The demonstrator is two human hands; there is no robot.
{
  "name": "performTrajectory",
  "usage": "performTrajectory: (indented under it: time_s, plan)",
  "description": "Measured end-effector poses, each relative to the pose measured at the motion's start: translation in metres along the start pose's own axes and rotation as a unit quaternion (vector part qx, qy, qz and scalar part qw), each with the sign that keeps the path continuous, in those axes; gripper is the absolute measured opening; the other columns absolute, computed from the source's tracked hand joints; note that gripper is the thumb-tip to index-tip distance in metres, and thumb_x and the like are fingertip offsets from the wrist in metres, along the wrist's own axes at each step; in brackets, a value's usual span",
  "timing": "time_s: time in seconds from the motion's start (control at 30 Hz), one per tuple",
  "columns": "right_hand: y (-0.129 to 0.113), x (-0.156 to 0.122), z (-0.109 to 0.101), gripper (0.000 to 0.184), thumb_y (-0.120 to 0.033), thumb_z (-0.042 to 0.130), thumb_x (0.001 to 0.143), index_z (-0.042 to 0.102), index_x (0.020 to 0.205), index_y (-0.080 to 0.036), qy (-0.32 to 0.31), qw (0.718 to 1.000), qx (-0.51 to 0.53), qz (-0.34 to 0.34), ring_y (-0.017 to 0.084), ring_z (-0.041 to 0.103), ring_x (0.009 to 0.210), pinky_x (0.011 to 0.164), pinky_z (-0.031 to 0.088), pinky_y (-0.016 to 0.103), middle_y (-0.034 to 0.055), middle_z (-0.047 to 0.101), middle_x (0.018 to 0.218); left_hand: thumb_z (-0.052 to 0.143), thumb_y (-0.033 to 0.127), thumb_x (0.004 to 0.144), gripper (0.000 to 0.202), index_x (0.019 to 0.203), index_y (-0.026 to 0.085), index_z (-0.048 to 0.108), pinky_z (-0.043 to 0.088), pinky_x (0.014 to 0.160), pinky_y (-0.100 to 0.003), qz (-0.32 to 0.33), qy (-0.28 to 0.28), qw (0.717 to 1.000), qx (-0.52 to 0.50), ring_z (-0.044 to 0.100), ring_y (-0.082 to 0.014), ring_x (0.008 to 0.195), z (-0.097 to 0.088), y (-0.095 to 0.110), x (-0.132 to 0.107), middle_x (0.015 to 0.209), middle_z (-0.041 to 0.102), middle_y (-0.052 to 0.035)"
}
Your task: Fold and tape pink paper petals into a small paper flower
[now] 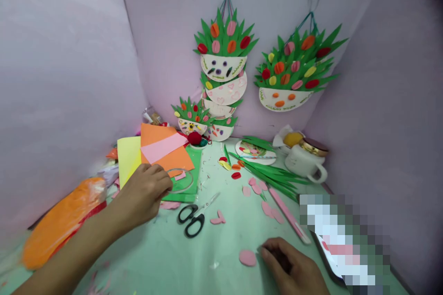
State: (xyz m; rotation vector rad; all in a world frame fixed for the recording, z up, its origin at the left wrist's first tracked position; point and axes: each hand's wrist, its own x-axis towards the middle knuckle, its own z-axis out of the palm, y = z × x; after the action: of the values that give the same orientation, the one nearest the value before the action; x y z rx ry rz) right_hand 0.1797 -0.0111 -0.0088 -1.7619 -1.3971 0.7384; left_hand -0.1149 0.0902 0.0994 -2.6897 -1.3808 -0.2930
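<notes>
Smooth green tabletop (pixel 228 221); left hand (pixel 145 193) pinches clear round tape ring (pixel 182 179); right hand (pixel 294 267) curled, fingertips on pink oval (pixel 248 258).

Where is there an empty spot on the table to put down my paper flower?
The barest patch is the near table, between the left hand, the scissors and the right hand. A smaller gap lies just beyond the scissors. It is crowded at the coloured paper sheets, around the green leaf strips with scattered pink petals, and by the mug.
</notes>
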Motion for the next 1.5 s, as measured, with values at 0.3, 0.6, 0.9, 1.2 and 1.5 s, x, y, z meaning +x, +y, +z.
performTrajectory:
  time_s: [0.3, 0.6, 0.9, 1.2, 1.5]
  plan:
    - [-0.077, 0.021, -0.023, 0.030, -0.035, 0.065, 0.068, 0.064, 0.093, -0.019, 0.007, 0.967, 0.251, -0.045, 0.021, 0.063, 0.081, 0.069, 0.052, 0.032, 0.0093, 0.067, 0.095, 0.060, 0.030, 0.068, 0.015, 0.066, 0.016, 0.060, 0.040, 0.064, -0.023, -0.127, -0.016, 0.843, -0.522, 0.054, -0.0143, 0.068, 0.022, 0.089, 0.018, 0.067, 0.061, 0.0002]
    - [-0.104, 0.033, -0.033, 0.020, -0.022, 0.060, 0.073, 0.064, 0.093, -0.020, 0.086, 0.958, 0.194, -0.193, 0.023, 0.062, 0.092, 0.073, 0.055, 0.036, 0.0091, 0.067, 0.098, 0.058, 0.028, 0.070, 0.013, 0.066, 0.016, 0.057, 0.039, 0.066, -0.024, -0.089, 0.019, 0.843, -0.531, 0.052, -0.0146, 0.068, 0.025, 0.111, 0.033, 0.067, 0.060, 0.0005]
    - [-0.082, 0.023, -0.005, 0.019, -0.014, 0.067, 0.067, 0.068, 0.085, -0.020, 0.037, 0.952, 0.252, -0.168, 0.024, 0.063, 0.098, 0.082, 0.054, 0.037, 0.0100, 0.065, 0.107, 0.050, 0.032, 0.078, 0.019, 0.074, 0.015, 0.058, 0.038, 0.067, -0.022, 0.007, -0.054, 0.842, -0.537, 0.048, -0.0135, 0.070, 0.032, 0.109, 0.033, 0.071, 0.056, 0.0002]
    - [-0.078, 0.021, -0.002, 0.009, -0.013, 0.064, 0.070, 0.059, 0.069, -0.020, 0.031, 0.952, 0.256, -0.165, 0.023, 0.061, 0.099, 0.085, 0.051, 0.039, 0.0097, 0.063, 0.106, 0.038, 0.028, 0.084, 0.024, 0.065, 0.017, 0.047, 0.032, 0.058, -0.021, 0.034, -0.084, 0.868, -0.488, 0.044, -0.0110, 0.060, 0.035, 0.113, 0.032, 0.061, 0.047, 0.0027]
    - [-0.073, 0.017, -0.002, 0.022, -0.018, 0.060, 0.075, 0.058, 0.097, -0.021, 0.083, 0.962, 0.170, -0.195, 0.019, 0.063, 0.087, 0.076, 0.055, 0.035, 0.0101, 0.060, 0.110, 0.036, 0.025, 0.086, 0.024, 0.066, 0.017, 0.048, 0.033, 0.063, -0.024, 0.045, -0.043, 0.923, -0.379, 0.048, -0.0130, 0.064, 0.033, 0.112, 0.032, 0.065, 0.054, 0.0009]
